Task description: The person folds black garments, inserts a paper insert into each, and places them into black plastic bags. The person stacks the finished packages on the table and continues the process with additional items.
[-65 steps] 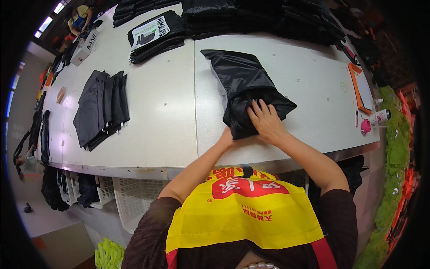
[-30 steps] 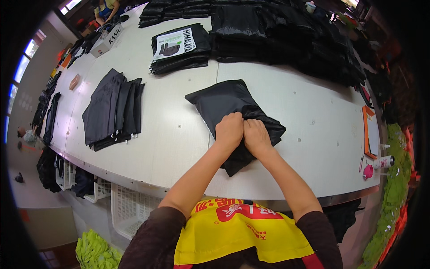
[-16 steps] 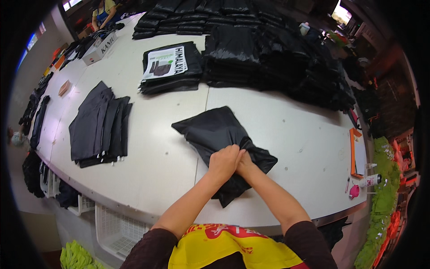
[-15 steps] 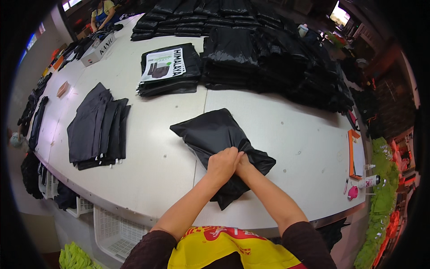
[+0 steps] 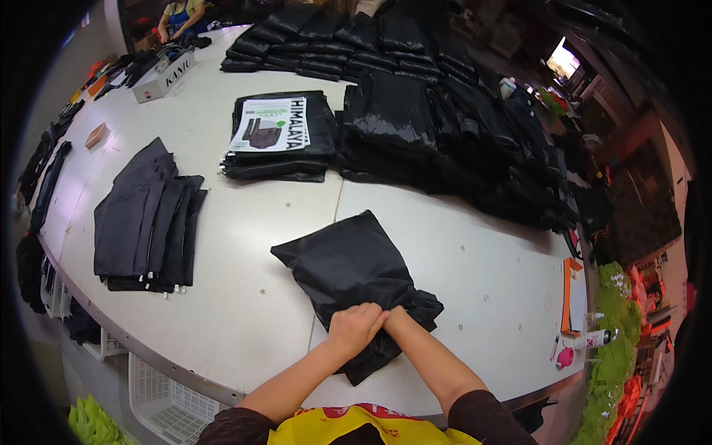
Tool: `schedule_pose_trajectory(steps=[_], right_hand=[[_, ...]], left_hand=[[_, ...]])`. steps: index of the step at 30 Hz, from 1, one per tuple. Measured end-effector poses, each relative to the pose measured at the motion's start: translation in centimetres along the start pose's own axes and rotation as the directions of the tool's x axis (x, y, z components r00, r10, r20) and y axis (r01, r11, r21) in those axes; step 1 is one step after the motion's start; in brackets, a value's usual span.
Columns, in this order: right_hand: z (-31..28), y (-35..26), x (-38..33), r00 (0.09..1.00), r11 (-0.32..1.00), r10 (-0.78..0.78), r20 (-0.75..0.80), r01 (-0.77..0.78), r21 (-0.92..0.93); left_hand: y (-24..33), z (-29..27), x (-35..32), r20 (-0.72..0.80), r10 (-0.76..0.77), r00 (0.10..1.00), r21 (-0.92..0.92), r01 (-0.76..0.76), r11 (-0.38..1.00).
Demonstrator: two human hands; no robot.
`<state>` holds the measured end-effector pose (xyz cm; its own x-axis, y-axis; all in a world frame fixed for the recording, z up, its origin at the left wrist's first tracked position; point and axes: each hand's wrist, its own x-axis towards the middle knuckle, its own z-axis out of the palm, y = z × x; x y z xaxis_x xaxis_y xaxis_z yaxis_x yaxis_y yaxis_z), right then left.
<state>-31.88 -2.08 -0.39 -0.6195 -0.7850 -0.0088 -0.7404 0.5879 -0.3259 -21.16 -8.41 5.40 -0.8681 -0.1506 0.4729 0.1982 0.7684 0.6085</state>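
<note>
A wide white table (image 5: 245,297) curves across the view. Along its far side runs a long heap of glossy black bags (image 5: 445,126), stacked several deep. Nearer the left edge lies a pile of dark folded trousers (image 5: 148,222), overlapping one another. Between the two sits a smaller stack of packed bags (image 5: 278,152) with a printed sheet (image 5: 268,124) on top. A white crate (image 5: 159,393) hangs below the near table edge, and a grey box (image 5: 162,76) stands at the far left, close to another person (image 5: 178,16).

In the near middle of the table, well apart from every pile, lies a black bag (image 5: 345,263), flat at its far end and bunched at the end towards the person. The left hand (image 5: 356,328) is curled into a fist on that bunched end, fingers together and clamped on the plastic. The right hand (image 5: 397,317) presses against it, touching the left; most of it is tucked behind the left fist, so its grip on the bag seems likely but I cannot tell for sure.

At the right edge lie an orange clipboard (image 5: 572,295), a white bottle (image 5: 599,339) and a small pink thing (image 5: 565,357).
</note>
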Motion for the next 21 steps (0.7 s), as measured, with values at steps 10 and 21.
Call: schedule_pose_trajectory(steps=[10, 21], right_hand=[[0.9, -2.2, -2.2, 1.000, 0.999, -0.001, -0.030, 0.000, -0.043], [-1.4, -3.2, -1.6, 0.997, 0.997, -0.008, -0.076, 0.002, -0.083]], left_hand=[[-1.1, 0.6, -0.1, 0.043, 0.126, 0.991, -0.130, -0.120, 0.984], [0.9, -3.6, -4.1, 0.173, -0.295, 0.940, 0.136, 0.274, 0.952]])
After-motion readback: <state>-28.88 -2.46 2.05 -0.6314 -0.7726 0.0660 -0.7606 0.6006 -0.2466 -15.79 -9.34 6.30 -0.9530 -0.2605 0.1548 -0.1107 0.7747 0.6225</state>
